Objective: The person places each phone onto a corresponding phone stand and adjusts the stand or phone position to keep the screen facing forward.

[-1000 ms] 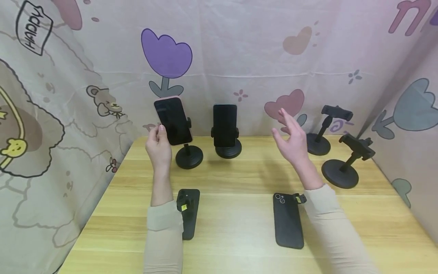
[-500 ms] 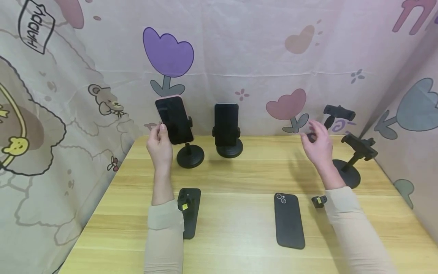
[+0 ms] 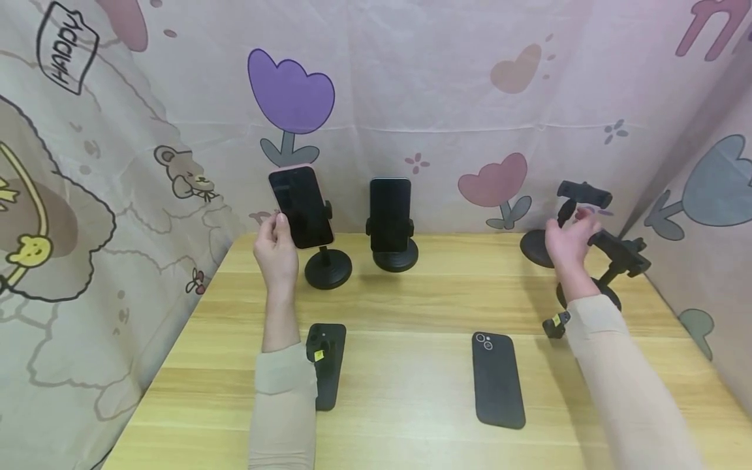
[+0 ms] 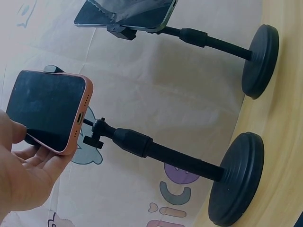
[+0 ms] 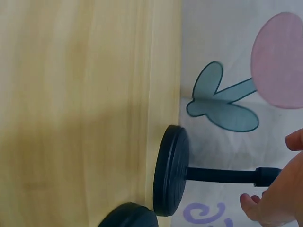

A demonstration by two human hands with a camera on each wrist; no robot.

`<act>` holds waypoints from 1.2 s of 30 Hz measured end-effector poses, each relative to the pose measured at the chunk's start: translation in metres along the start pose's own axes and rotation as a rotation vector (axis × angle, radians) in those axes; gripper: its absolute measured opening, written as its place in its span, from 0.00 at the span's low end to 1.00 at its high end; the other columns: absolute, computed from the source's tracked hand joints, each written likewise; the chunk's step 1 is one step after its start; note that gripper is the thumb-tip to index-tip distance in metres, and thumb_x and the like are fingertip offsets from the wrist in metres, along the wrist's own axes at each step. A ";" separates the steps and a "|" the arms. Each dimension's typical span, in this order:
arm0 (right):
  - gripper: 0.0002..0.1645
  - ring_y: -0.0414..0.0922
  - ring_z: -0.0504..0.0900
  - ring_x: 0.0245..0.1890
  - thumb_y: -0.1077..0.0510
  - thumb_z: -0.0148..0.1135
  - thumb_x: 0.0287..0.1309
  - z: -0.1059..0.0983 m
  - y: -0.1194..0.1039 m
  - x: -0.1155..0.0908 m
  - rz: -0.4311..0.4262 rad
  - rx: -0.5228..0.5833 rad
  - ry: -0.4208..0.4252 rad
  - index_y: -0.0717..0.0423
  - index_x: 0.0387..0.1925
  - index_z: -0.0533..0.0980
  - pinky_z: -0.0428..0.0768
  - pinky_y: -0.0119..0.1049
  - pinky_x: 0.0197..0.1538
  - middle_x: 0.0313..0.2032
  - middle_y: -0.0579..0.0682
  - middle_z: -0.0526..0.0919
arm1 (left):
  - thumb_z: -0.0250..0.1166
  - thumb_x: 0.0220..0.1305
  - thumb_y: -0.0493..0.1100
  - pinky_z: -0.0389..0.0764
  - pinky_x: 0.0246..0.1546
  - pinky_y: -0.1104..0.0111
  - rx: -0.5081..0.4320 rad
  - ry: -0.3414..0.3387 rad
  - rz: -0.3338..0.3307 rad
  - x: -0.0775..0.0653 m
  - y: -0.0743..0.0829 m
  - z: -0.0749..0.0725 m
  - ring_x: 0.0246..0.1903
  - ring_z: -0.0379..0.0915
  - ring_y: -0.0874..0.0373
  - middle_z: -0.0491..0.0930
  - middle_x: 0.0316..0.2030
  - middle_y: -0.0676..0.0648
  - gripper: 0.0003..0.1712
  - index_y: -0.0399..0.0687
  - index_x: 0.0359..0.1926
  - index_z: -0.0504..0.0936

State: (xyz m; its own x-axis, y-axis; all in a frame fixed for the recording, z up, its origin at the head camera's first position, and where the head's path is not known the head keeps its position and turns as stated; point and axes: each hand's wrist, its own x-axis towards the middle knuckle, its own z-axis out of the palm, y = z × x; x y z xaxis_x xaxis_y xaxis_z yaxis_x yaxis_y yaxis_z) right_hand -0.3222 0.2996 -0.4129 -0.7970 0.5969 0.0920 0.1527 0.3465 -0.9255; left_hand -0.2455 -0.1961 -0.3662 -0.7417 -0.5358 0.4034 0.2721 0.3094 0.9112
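My left hand (image 3: 277, 251) pinches the lower left edge of a smartphone in a pink case (image 3: 301, 205), thumb on the screen side and fingers behind. That smartphone leans tilted in the clamp of a black phone stand (image 4: 173, 158). At the back right, my right hand (image 3: 572, 240) is around the upper pole of an unloaded phone stand (image 3: 584, 194). In the right wrist view its thumb and fingers (image 5: 251, 208) are spread to either side of the pole (image 5: 222, 175), with a gap showing; the stand's clamp is outside that view.
A second smartphone (image 3: 390, 215) stands upright in a stand at back centre. Another unloaded stand (image 3: 619, 253) is just right of my right hand. Two dark phones lie face down nearer me, the left phone (image 3: 331, 372) partly behind my sleeve, the right phone (image 3: 498, 382) in full view. A printed curtain (image 3: 435, 78) hangs behind the table.
My right hand has moved right from above the table to the pole of the back right stand. My left hand stays on the pink-cased smartphone.
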 end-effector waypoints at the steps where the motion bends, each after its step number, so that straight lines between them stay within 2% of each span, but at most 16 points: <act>1: 0.39 0.52 0.61 0.70 0.50 0.53 0.69 0.000 0.000 0.003 -0.001 0.000 -0.003 0.53 0.77 0.54 0.63 0.43 0.72 0.73 0.54 0.54 | 0.54 0.82 0.45 0.74 0.53 0.59 0.002 -0.001 -0.001 0.000 0.000 0.000 0.47 0.73 0.50 0.81 0.49 0.33 0.22 0.31 0.60 0.81; 4: 0.39 0.53 0.58 0.74 0.51 0.51 0.71 0.001 0.002 0.014 -0.020 -0.013 -0.012 0.58 0.77 0.54 0.58 0.40 0.77 0.75 0.59 0.57 | 0.54 0.82 0.45 0.73 0.53 0.60 0.005 -0.002 -0.007 -0.001 0.000 0.000 0.47 0.72 0.51 0.81 0.49 0.34 0.22 0.32 0.60 0.81; 8: 0.36 0.56 0.59 0.76 0.52 0.45 0.73 0.000 0.003 0.025 -0.050 -0.052 -0.022 0.65 0.75 0.56 0.54 0.39 0.79 0.75 0.64 0.60 | 0.55 0.81 0.46 0.75 0.58 0.55 -0.004 -0.007 -0.012 -0.001 0.001 0.001 0.52 0.75 0.48 0.82 0.55 0.34 0.22 0.33 0.60 0.81; 12: 0.31 0.57 0.62 0.75 0.55 0.39 0.75 -0.001 0.003 0.031 -0.083 -0.063 -0.015 0.69 0.72 0.59 0.55 0.38 0.79 0.73 0.65 0.62 | 0.55 0.81 0.45 0.74 0.61 0.52 -0.011 -0.012 -0.013 -0.001 0.002 0.001 0.56 0.76 0.46 0.81 0.57 0.34 0.21 0.32 0.61 0.81; 16: 0.29 0.55 0.64 0.72 0.58 0.39 0.76 -0.001 0.003 0.033 -0.107 -0.037 -0.014 0.68 0.72 0.61 0.57 0.36 0.78 0.72 0.64 0.64 | 0.55 0.81 0.45 0.74 0.62 0.52 -0.015 -0.012 -0.013 0.000 0.003 0.001 0.57 0.76 0.46 0.81 0.58 0.34 0.21 0.32 0.61 0.81; 19: 0.29 0.56 0.65 0.70 0.58 0.39 0.76 0.001 0.003 0.030 -0.120 -0.046 -0.041 0.67 0.72 0.62 0.58 0.39 0.78 0.70 0.65 0.66 | 0.55 0.81 0.45 0.75 0.61 0.53 -0.014 -0.010 -0.014 0.000 0.004 0.000 0.56 0.75 0.47 0.81 0.57 0.34 0.21 0.32 0.60 0.81; 25: 0.23 0.62 0.69 0.64 0.60 0.43 0.77 0.010 0.002 0.021 -0.198 -0.096 -0.061 0.71 0.65 0.66 0.65 0.51 0.74 0.64 0.69 0.69 | 0.54 0.82 0.46 0.74 0.56 0.55 -0.010 -0.017 -0.014 0.000 0.003 -0.001 0.50 0.74 0.49 0.82 0.54 0.34 0.22 0.32 0.60 0.81; 33: 0.22 0.63 0.73 0.65 0.63 0.44 0.77 0.028 -0.006 0.005 -0.277 -0.072 -0.139 0.71 0.66 0.66 0.69 0.54 0.72 0.64 0.71 0.73 | 0.54 0.81 0.45 0.75 0.61 0.52 -0.017 -0.019 -0.015 0.000 0.003 -0.002 0.56 0.76 0.47 0.82 0.58 0.34 0.22 0.32 0.61 0.81; 36: 0.24 0.65 0.74 0.65 0.65 0.44 0.77 0.034 -0.011 -0.003 -0.319 -0.066 -0.186 0.73 0.68 0.66 0.70 0.56 0.71 0.63 0.73 0.74 | 0.54 0.81 0.45 0.75 0.60 0.55 -0.017 -0.017 -0.015 0.000 0.004 -0.003 0.55 0.75 0.48 0.82 0.57 0.34 0.22 0.32 0.61 0.81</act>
State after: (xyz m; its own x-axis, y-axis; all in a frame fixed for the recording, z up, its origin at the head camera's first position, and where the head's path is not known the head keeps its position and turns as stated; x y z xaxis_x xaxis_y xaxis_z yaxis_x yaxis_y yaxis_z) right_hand -0.3417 0.2698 -0.4157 -0.9022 0.3116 0.2982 -0.0884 0.5431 -0.8350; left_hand -0.2431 -0.1976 -0.3625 -0.7563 -0.5268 0.3879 0.2709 0.2875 0.9187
